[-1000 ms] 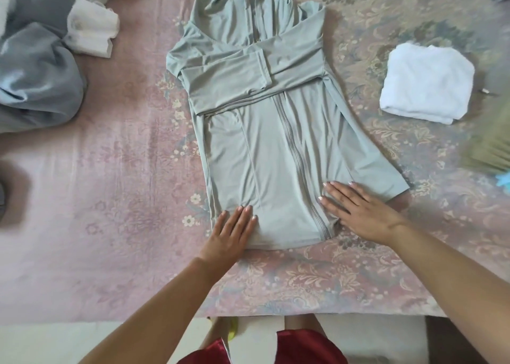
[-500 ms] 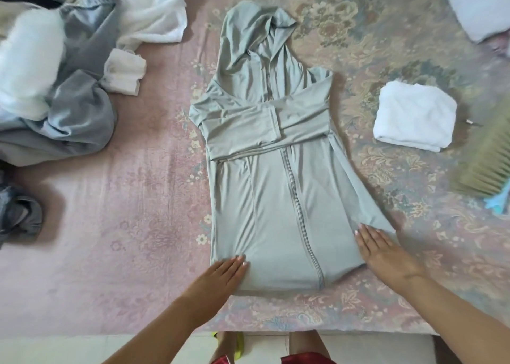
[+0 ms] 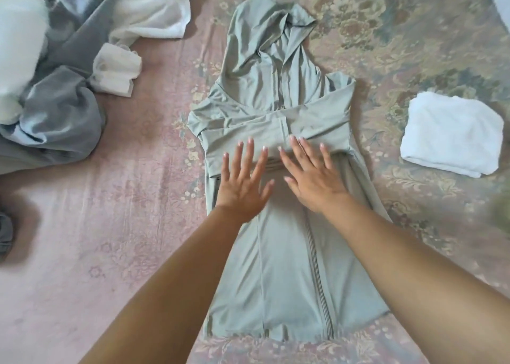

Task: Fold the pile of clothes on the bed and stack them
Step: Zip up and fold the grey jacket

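hoodie: I see a grey-green zip hoodie (image 3: 289, 267) laid flat, front up, mid-bed on the floral bedspread (image 3: 96, 239).
axis: long axis runs near-to-far from me. Hood (image 3: 265, 49) points away, hem (image 3: 276, 333) sits at the near bed edge.
sleeves: both folded across the chest in a horizontal band (image 3: 276, 127), crossing the long axis at right angles.
zipper: runs down the body, slightly right of centre, closed as far as I can see (image 3: 317, 281).
left hand: (image 3: 242, 187) palm down, fingers straight and spread, flat on the hoodie just below the sleeve band; fingertips reach onto the band. Gripping nothing.
right hand: (image 3: 314, 176) palm down, fingers straight and fanned, angled a bit to the left, flat on the fabric; fingertips on the lower edge of the band. Gripping nothing.
spacing: hands side by side, thumbs near each other, not touching.
arms: both forearms extended forward from the bottom of view, converging over the hoodie body.
unfolded pile: grey and white garments (image 3: 55, 74) heaped far left, well apart from the hoodie.
folded item: white folded cloth (image 3: 452, 134) to the right of the hoodie, clear of it.
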The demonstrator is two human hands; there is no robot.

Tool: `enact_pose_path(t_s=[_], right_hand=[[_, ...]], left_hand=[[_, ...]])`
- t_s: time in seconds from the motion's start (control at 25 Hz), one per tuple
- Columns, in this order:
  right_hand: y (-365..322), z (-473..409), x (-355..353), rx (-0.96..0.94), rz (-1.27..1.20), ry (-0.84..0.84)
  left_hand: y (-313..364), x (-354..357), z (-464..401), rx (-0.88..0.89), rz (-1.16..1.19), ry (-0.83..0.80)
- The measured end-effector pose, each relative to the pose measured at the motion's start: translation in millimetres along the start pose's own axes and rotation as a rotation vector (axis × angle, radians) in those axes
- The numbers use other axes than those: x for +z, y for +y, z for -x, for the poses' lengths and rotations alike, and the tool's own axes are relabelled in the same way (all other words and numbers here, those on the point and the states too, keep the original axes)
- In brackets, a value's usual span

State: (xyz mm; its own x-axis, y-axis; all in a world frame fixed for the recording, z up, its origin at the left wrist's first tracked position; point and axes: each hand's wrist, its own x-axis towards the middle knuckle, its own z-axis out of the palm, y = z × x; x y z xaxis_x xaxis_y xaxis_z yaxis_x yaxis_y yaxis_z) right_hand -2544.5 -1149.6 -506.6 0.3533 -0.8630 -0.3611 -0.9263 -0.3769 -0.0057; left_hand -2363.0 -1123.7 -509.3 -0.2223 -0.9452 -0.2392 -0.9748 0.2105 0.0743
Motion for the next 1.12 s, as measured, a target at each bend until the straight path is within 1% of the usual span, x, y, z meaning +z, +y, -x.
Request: enact_pose_path(t_s=[0.16, 0.28, 0.32, 0.36, 0.4, 0.44, 0.52, 0.56, 0.6, 0.68, 0.72, 0.76, 0.8, 0.84, 0.88, 0.92, 0.96, 1.04, 1.12], right_hand=[[19.6, -64.0, 6.0, 0.112, -0.014, -0.039], [30.9, -69.0, 14.7, 0.123, -0.077, -0.134], [31.4, -67.6, 15.2, 0.112, -0.081, -0.14], [30.3, -66.1, 11.9, 0.097, -0.085, -0.104], [29.2, -66.7, 5.1, 0.071, -0.104, -0.026], [30.0, -74.1, -7.3, 0.044, -0.165, 0.088], [41.5, -121.7, -41.7, 0.024, -0.252, 0.369], [52.5, -155.4, -58.1, 0.051, -0.279, 0.447], [65.6, -193.9, -77.5, 0.116, -0.335, 0.45], [93.9, -265.6, -113.1, 0.271, -0.436, 0.313], [107.6, -294.0, -123.1, 0.301, -0.391, 0.239], [116.5, -316.5, -129.0, 0.288, -0.321, 0.175], [122.5, -333.1, -132.8, 0.23, -0.275, 0.108], [125.4, -343.8, -133.9, 0.189, -0.336, 0.061], [124.4, -350.0, -136.3, 0.195, -0.473, 0.026], [121.8, -356.9, -136.0, 0.239, -0.589, 0.014], [118.1, -362.4, -136.1, 0.303, -0.619, 0.019], [110.1, -369.8, -138.7, 0.381, -0.506, 0.034], [101.0, -369.6, -145.5, 0.341, -0.454, 0.11]], left_hand=[[-21.3, 18.5, -65.4, -0.078, -0.002, 0.073], [-19.6, 31.2, -81.6, -0.078, -0.015, 0.07], [-18.0, 34.2, -83.5, -0.077, -0.013, 0.073], [-17.2, 35.4, -84.0, -0.074, 0.002, 0.077], [-16.9, 36.1, -83.5, -0.065, 0.027, 0.084], [-17.5, 36.3, -82.7, -0.059, 0.053, 0.087], [-19.3, 34.4, -83.3, -0.047, 0.081, 0.096], [-19.5, 35.5, -83.2, -0.041, 0.073, 0.092], [-19.8, 37.9, -84.4, -0.036, 0.059, 0.094], [-19.9, 41.2, -84.6, -0.036, 0.056, 0.111], [-19.9, 41.8, -85.5, -0.034, 0.056, 0.124], [-20.8, 42.8, -87.2, -0.03, 0.049, 0.137], [-21.6, 43.9, -88.9, -0.028, 0.039, 0.147], [-21.0, 44.2, -89.0, -0.023, 0.034, 0.152], [-19.7, 43.6, -88.7, -0.019, 0.038, 0.148], [-19.3, 43.0, -88.4, -0.02, 0.046, 0.143], [-19.8, 42.7, -89.3, -0.023, 0.047, 0.147], [-20.3, 42.3, -90.7, -0.032, 0.047, 0.147], [-20.5, 41.9, -90.4, -0.04, 0.058, 0.147]])
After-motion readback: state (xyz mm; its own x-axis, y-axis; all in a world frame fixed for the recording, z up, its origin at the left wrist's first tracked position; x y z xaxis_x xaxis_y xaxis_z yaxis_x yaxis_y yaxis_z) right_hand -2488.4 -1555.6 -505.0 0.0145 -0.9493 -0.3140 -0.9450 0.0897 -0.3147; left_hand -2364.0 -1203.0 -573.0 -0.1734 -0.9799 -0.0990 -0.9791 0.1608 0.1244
